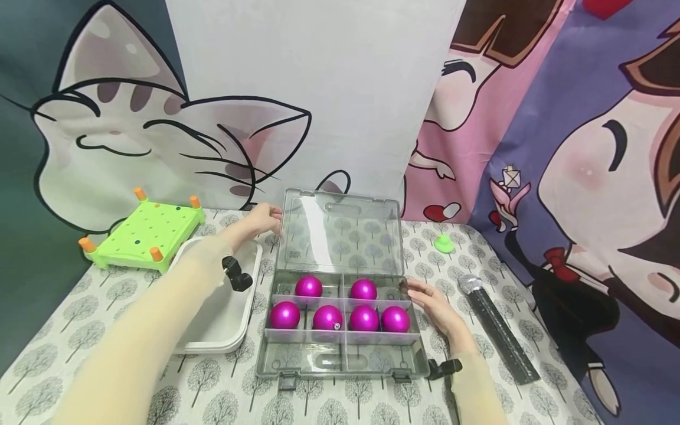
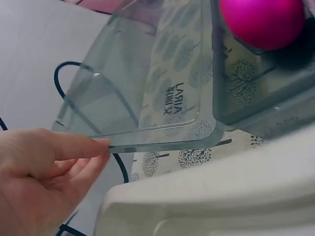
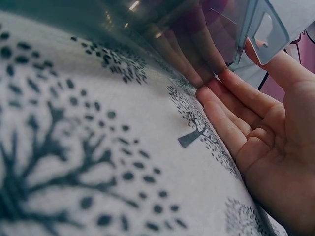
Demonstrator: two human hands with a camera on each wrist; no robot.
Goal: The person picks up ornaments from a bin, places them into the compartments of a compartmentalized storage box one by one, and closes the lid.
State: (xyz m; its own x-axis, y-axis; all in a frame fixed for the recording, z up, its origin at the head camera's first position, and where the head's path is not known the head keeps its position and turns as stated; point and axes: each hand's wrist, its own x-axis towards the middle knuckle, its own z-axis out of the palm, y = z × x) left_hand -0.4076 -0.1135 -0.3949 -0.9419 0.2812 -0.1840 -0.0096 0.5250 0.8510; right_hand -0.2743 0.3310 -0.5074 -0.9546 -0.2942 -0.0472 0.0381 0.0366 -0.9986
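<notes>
A grey see-through storage box [image 1: 319, 373] sits on the table with its lid [image 1: 340, 230] raised at the back. Several shiny magenta balls [image 1: 363, 319] lie in its back and middle rows of compartments; one shows a small pale mark. At the lid's left edge, my left hand [image 1: 261, 219] pinches the rim between thumb and fingers, as the left wrist view shows. My right hand [image 1: 437, 304] is at the box's right side near the hinge. In the right wrist view its nearly straight fingertips [image 3: 209, 93] touch the outer wall, the thumb up by the rim.
Left of the box stands a white tray [image 1: 257, 277], partly under my left sleeve. Behind it is a green pegged board [image 1: 151, 227] with orange feet. On the right lie a black microphone [image 1: 499, 330] and a small green rubber duck [image 1: 443, 243]. Printed cloth hangs behind.
</notes>
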